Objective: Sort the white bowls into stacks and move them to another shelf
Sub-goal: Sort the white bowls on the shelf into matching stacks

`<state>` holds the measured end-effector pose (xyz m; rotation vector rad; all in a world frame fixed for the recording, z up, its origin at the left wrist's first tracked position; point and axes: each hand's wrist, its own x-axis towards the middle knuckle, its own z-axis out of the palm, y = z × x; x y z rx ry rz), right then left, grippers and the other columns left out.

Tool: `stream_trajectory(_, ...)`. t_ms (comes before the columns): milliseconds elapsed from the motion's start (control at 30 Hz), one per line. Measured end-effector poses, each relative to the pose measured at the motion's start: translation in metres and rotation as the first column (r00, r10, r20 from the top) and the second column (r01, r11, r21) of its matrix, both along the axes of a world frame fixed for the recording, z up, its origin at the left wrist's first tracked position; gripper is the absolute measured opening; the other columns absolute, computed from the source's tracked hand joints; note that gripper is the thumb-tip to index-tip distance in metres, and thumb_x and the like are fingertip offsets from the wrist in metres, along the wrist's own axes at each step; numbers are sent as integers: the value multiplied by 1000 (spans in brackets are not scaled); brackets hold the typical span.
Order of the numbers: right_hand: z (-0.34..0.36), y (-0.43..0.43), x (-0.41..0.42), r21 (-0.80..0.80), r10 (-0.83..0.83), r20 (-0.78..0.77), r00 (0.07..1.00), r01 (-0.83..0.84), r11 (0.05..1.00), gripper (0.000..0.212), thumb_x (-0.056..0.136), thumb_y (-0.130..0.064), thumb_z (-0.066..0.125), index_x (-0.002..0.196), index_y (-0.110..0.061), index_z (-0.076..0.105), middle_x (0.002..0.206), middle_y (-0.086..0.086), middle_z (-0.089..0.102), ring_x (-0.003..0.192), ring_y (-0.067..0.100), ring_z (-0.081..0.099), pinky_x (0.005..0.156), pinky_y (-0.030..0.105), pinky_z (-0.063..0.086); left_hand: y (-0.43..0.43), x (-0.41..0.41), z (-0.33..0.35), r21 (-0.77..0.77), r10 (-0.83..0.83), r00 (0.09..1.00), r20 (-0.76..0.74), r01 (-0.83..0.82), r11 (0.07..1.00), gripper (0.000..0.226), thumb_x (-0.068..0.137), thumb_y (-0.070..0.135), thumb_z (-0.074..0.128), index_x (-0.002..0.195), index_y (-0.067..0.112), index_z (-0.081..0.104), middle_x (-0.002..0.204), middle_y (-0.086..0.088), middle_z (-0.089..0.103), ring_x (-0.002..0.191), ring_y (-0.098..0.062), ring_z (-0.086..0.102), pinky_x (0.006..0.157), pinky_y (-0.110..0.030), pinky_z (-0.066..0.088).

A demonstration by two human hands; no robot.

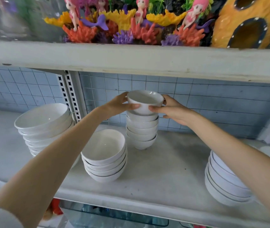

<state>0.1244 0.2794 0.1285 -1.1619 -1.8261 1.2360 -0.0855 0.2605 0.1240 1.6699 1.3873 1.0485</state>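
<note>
While both hands hold one bowl at the centre of the frame, the head view looks down into a white shelf (163, 170) with a dull, scuffed surface.

The left hand (122, 104) and right hand (168, 111) clamp a small bowl (145, 101) from opposite sides, thumbs pressed on its near wall and fingers wrapped behind. This two-sided grip likely keeps the smooth, glossy bowl level. It sits tilted at the top of a tall stack (141, 130); whether it rests there or hangs just above, I cannot tell.

That stack holds deep, round bowls with narrow feet, nested so only their rims show.

Near it, toward the lower centre, is a short stack (105, 155) of similar bowls with thin dark lines between rims. At the left edge, partly behind the left forearm, is a wide stack (43, 125) of larger bowls. At the lower right leans a shallow stack (224, 180) of flatter dishes. Grouping by size seems to be the reason for these separate piles.

Pale blue square tiles (213, 99) line the back wall. On the upper shelf (131, 58) stand plastic mermaid figures (140, 10) among bright, knobbly coral.
</note>
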Motion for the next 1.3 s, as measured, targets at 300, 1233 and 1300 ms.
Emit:
stream_trajectory(300,-12,6,-5,-33,12,46,999,-10,999,68,77,-33,74,133,-20,39,131,-9,47,121,15,45,87,34,38,10,-7,-19,-27,-37,999,-16,36,999,56,87,13,66,137,13,40,128,2,49,114,-9,46,70,-2,44)
stream_trajectory(1233,-6,8,-2,-118,96,94,991,-85,989,19,85,-39,62,98,-28,54,110,-14,55,120,14,45,102,45,36,9,-14,-26,-87,-95,993,-72,88,992,55,90,38,57,138,17,39,132,7,51,122,-12,49,97,-27,46)
stream_trajectory(1300,-1,8,-1,-156,52,81,995,-39,987,63,73,-62,59,115,-15,50,133,-5,48,131,15,38,103,46,37,7,-15,-26,-138,-70,998,4,70,988,51,95,43,45,136,12,40,133,3,51,121,-14,51,95,-21,45)
